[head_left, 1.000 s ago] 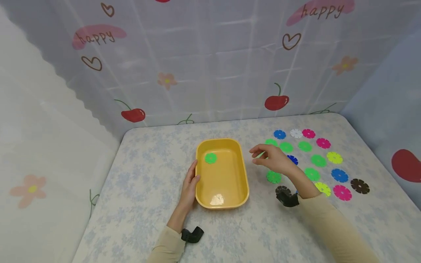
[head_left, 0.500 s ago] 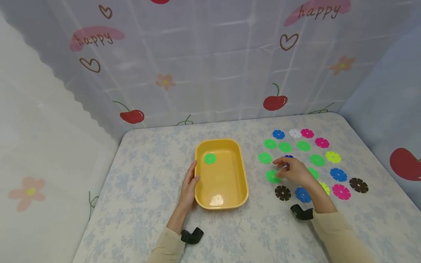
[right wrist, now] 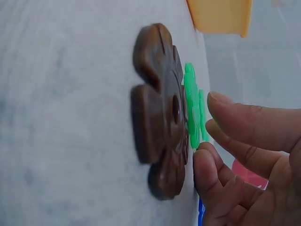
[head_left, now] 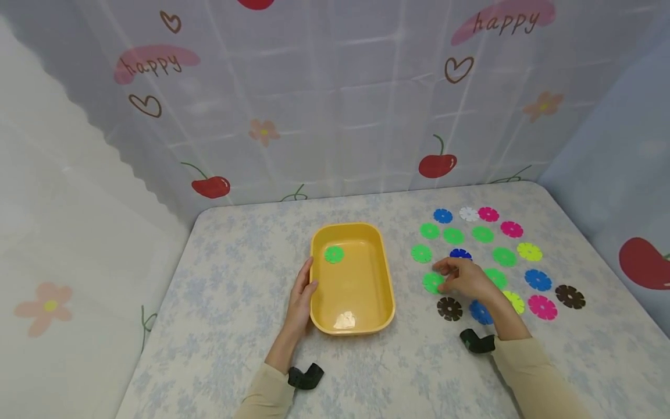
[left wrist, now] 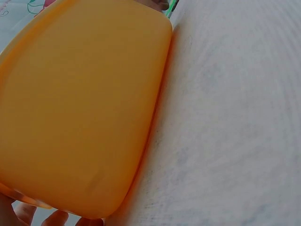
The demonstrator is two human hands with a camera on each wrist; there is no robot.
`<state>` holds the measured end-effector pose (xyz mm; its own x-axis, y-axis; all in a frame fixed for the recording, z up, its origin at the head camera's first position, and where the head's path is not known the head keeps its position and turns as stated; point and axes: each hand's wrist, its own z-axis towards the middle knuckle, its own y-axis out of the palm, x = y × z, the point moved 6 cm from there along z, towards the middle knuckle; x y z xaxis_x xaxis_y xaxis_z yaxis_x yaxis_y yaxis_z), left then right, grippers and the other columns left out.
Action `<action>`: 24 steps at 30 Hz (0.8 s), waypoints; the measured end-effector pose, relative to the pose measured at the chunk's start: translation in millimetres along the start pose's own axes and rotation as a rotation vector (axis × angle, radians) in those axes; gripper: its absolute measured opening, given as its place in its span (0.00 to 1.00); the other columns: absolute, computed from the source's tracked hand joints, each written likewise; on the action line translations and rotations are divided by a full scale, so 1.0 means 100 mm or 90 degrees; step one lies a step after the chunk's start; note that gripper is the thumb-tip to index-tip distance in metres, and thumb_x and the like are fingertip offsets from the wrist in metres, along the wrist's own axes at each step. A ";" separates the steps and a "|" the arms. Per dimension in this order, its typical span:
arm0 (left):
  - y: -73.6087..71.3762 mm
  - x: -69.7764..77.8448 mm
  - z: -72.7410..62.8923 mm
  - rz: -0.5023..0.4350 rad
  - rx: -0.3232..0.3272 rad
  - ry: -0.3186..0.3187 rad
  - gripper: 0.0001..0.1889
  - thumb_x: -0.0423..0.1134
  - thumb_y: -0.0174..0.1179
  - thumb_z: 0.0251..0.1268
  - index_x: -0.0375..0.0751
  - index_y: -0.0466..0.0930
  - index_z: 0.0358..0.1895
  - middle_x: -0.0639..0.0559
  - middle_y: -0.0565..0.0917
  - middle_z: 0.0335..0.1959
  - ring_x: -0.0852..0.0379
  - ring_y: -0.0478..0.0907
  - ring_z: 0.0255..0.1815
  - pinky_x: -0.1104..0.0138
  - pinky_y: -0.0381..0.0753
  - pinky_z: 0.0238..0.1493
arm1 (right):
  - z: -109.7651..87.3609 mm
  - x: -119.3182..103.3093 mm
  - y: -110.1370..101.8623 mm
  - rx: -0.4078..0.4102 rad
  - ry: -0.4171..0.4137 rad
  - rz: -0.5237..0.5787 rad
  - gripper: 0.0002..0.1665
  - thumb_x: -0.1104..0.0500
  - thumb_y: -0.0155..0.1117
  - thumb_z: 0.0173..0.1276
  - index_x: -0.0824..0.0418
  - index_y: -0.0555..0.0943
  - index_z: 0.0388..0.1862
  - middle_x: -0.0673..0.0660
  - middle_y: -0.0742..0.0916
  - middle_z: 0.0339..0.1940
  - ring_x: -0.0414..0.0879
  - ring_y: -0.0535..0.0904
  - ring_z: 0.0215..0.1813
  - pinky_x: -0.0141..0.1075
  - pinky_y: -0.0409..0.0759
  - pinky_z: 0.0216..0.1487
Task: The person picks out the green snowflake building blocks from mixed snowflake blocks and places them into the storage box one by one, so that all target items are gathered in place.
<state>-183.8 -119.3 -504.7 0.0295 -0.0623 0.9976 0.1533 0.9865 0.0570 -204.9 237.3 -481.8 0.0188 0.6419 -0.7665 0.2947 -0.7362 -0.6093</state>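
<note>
A yellow plastic tray (head_left: 353, 279) lies in the middle of the table with one green notched disc (head_left: 334, 254) inside, near its far left corner. At the tray's left side my left hand (head_left: 299, 302) grips the wall, thumb at the rim and fingers along the outside. My right hand (head_left: 466, 279) is low over the scattered discs, holding nothing, its fingers bent and apart. Its thumb tip is right at the edge of another green disc (head_left: 431, 283). A brown flower-shaped disc (right wrist: 160, 113) looms close in the right wrist view, nearer the wrist than the fingertips.
Several flat discs lie right of the tray: a dark blue one (head_left: 460, 254) beyond the right hand, a blue one (head_left: 480, 313) partly under the wrist, a pink one (head_left: 543, 307) further right. A printed curtain (head_left: 335, 116) hangs behind the table (head_left: 235, 291).
My right hand has moved right and toward me, from beside the tray to the green disc, then settled slightly lower. My left hand stays on the tray.
</note>
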 end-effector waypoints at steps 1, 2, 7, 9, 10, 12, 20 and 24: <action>0.00 0.00 0.00 0.001 0.000 0.002 0.28 0.34 0.38 0.80 0.49 0.48 0.79 0.52 0.46 0.81 0.52 0.42 0.81 0.84 0.60 0.65 | 0.00 0.01 0.00 0.002 -0.001 0.000 0.25 0.65 0.72 0.59 0.71 0.79 0.56 0.66 0.80 0.47 0.50 0.77 0.41 0.37 0.77 0.39; 0.00 0.01 0.00 0.002 0.001 0.002 0.28 0.34 0.38 0.80 0.49 0.49 0.79 0.52 0.47 0.81 0.52 0.42 0.81 0.84 0.60 0.65 | 0.00 0.01 0.01 0.002 -0.004 -0.001 0.26 0.65 0.72 0.59 0.71 0.78 0.56 0.66 0.80 0.47 0.50 0.77 0.40 0.38 0.76 0.39; 0.00 0.02 -0.01 0.011 0.003 -0.004 0.28 0.36 0.39 0.80 0.51 0.49 0.79 0.54 0.46 0.81 0.53 0.41 0.81 0.85 0.59 0.64 | 0.01 0.06 0.02 0.016 0.015 -0.009 0.26 0.63 0.73 0.59 0.69 0.79 0.56 0.65 0.81 0.47 0.49 0.77 0.41 0.38 0.76 0.41; 0.00 0.01 -0.02 0.014 0.003 -0.010 0.28 0.37 0.39 0.80 0.53 0.48 0.79 0.55 0.46 0.81 0.54 0.41 0.81 0.85 0.59 0.65 | 0.00 0.08 0.02 0.022 0.029 -0.009 0.26 0.61 0.74 0.58 0.68 0.80 0.56 0.64 0.81 0.47 0.49 0.77 0.41 0.38 0.76 0.41; 0.00 0.01 -0.02 0.012 0.003 -0.011 0.28 0.37 0.39 0.80 0.53 0.48 0.79 0.55 0.46 0.81 0.55 0.41 0.81 0.84 0.59 0.65 | 0.00 0.08 0.03 0.025 0.035 -0.009 0.27 0.61 0.74 0.58 0.68 0.80 0.56 0.64 0.81 0.47 0.49 0.77 0.41 0.38 0.76 0.41; 0.00 0.00 -0.02 0.010 0.002 -0.013 0.28 0.37 0.39 0.80 0.54 0.48 0.79 0.56 0.46 0.81 0.56 0.41 0.81 0.84 0.59 0.65 | 0.00 0.08 0.03 0.031 0.044 -0.012 0.27 0.60 0.75 0.58 0.67 0.80 0.55 0.64 0.81 0.47 0.50 0.77 0.42 0.38 0.76 0.41; 0.00 0.01 -0.02 0.009 0.004 -0.014 0.28 0.36 0.39 0.80 0.53 0.48 0.79 0.55 0.46 0.81 0.55 0.42 0.81 0.84 0.60 0.65 | 0.01 0.11 0.04 0.050 0.046 -0.032 0.24 0.60 0.75 0.57 0.67 0.82 0.52 0.62 0.83 0.43 0.52 0.78 0.43 0.41 0.77 0.42; 0.01 0.01 -0.02 0.004 0.003 -0.015 0.28 0.35 0.39 0.80 0.53 0.48 0.79 0.56 0.46 0.81 0.55 0.42 0.81 0.84 0.60 0.65 | 0.01 0.10 0.04 0.051 0.046 -0.032 0.21 0.62 0.75 0.56 0.67 0.83 0.49 0.62 0.83 0.42 0.52 0.78 0.43 0.43 0.77 0.43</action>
<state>-181.5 -118.9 -503.5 0.0068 -0.0527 0.9986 0.1482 0.9876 0.0512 -204.4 240.6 -492.0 0.0753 0.6906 -0.7193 0.2194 -0.7152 -0.6636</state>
